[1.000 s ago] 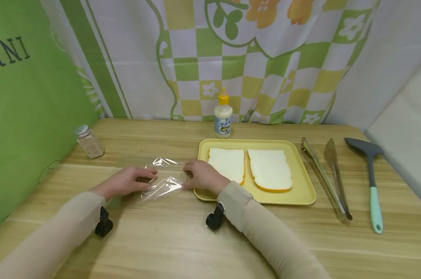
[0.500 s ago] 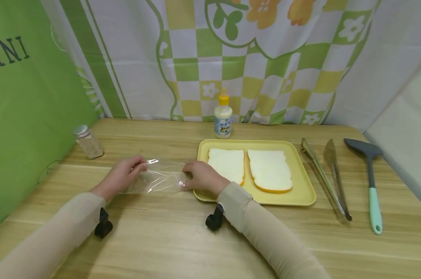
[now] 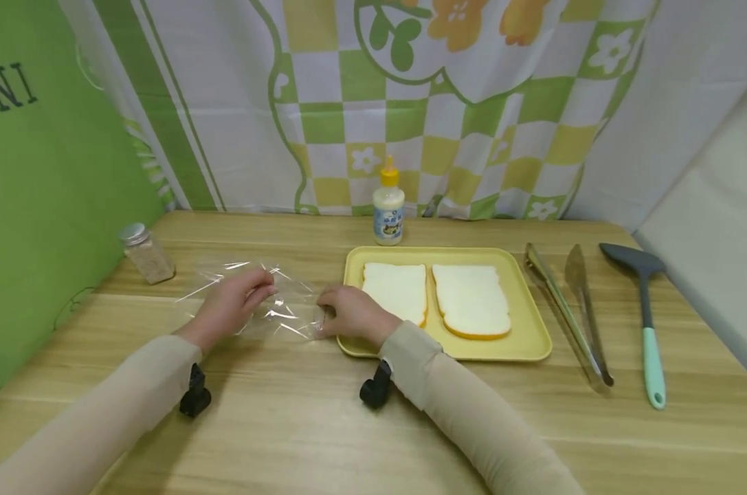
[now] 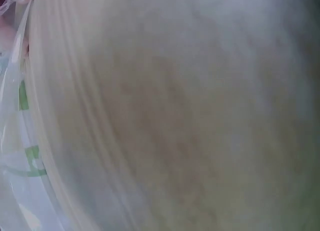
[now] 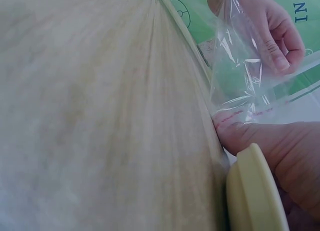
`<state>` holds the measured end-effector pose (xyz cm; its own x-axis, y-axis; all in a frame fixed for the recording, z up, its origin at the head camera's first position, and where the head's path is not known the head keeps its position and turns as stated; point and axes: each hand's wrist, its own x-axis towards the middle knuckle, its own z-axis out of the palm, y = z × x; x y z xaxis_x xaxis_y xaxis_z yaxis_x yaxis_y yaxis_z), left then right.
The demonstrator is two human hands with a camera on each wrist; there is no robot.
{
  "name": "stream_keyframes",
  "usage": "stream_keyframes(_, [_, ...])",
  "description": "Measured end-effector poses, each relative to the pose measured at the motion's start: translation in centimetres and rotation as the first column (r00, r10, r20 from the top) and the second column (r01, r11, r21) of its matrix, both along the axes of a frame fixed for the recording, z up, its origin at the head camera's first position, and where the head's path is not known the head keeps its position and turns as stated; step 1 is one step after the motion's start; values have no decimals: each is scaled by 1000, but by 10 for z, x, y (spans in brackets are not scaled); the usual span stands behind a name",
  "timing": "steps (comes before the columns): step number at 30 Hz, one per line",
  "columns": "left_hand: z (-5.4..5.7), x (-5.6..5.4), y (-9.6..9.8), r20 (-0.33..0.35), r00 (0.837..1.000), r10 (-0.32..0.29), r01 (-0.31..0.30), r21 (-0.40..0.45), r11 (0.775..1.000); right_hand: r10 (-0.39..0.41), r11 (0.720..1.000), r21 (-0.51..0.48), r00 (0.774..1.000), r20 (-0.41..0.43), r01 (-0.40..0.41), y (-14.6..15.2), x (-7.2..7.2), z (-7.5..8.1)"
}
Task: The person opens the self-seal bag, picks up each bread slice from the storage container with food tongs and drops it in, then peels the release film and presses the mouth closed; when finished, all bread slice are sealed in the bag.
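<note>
A clear plastic bag point(image 3: 289, 309) is spread between my two hands just left of the yellow tray, crinkled and shiny. My left hand point(image 3: 227, 309) pinches it between thumb and curled fingers, with some film also showing beyond the wrist. On the other side, my right hand point(image 3: 354, 313) holds the near-right edge with thumb and fingers, over the tray's left rim. The right wrist view shows the bag point(image 5: 240, 76) drawn up to a point, with faint red print near my right thumb point(image 5: 240, 136). Only fingertips show in the left wrist view.
Two bread slices point(image 3: 394, 292) lie on the yellow tray point(image 3: 537, 347). Behind it stands a yellow-capped squeeze bottle point(image 3: 388, 213). A seasoning jar point(image 3: 148, 254) is at the far left. Metal tongs point(image 3: 565, 309) and a spatula point(image 3: 648, 323) lie to the right.
My left hand first moved left along the bag, then slightly back right. The film has lifted and spread wider around it. My right hand has kept its hold, and the head view shifted slightly.
</note>
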<state>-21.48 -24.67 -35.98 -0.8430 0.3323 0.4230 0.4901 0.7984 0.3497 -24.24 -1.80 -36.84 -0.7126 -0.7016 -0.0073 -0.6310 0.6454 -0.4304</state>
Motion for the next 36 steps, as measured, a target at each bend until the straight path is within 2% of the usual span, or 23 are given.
stream_keyframes(3, [1, 1, 1, -25, 1000, -15, 16, 26, 1000, 3, 1000, -5, 1000, -5, -3, -1, -1, 0])
stream_keyframes(6, [2, 4, 1, -22, 1000, -14, 16, 87, 996, 10, 1000, -10, 1000, -14, -10, -1, -1, -2])
stream_keyframes(8, [4, 7, -2, 39, 999, -12, 8, 114, 993, 10, 1000, -15, 1000, -7, -10, -2, -1, -2])
stream_keyframes(10, [7, 11, -6, 133, 991, -9, -7, 125, 992, 8, 1000, -13, 1000, 4, -8, -2, -1, -3])
stream_keyframes(13, [16, 14, -13, 245, 969, -9, -24, 132, 991, -4, 1000, -7, 1000, 24, 4, -2, -2, -3])
stream_keyframes(18, [33, 13, -26, 320, 945, -70, 11, 183, 983, -11, 1000, 0, 1000, 7, 11, -2, -2, -1])
stream_keyframes(20, [37, 12, -31, 365, 924, -114, 42, 199, 979, -9, 1000, -2, 1000, 8, 9, -2, -2, -1])
stream_keyframes(23, [38, 13, -37, 438, 883, -170, 81, 215, 973, -2, 1000, -2, 1000, 23, 2, -2, 0, 0])
stream_keyframes(25, [39, 14, -41, 464, 864, -194, 101, 218, 971, -2, 1000, -2, 1000, 28, 2, -2, 1, 0])
stream_keyframes(27, [39, 16, -43, 478, 853, -208, 112, 222, 969, -2, 1000, -5, 1000, 24, 2, -3, 1, 0])
stream_keyframes(29, [39, 17, -44, 469, 859, -202, 114, 211, 971, 9, 1000, -10, 1000, 2, -9, -2, 1, 0])
stream_keyframes(31, [38, 17, -43, 437, 881, -182, 111, 184, 977, 22, 1000, -14, 1000, -20, -22, -2, 1, 0])
stream_keyframes(34, [33, 16, -36, 335, 931, -143, 121, 84, 989, 30, 999, -29, 999, -31, -31, 0, 1, 0])
stream_keyframes(36, [30, 16, -29, 265, 955, -133, 135, 14, 991, 20, 998, -56, 1000, -19, -21, 1, 2, 0])
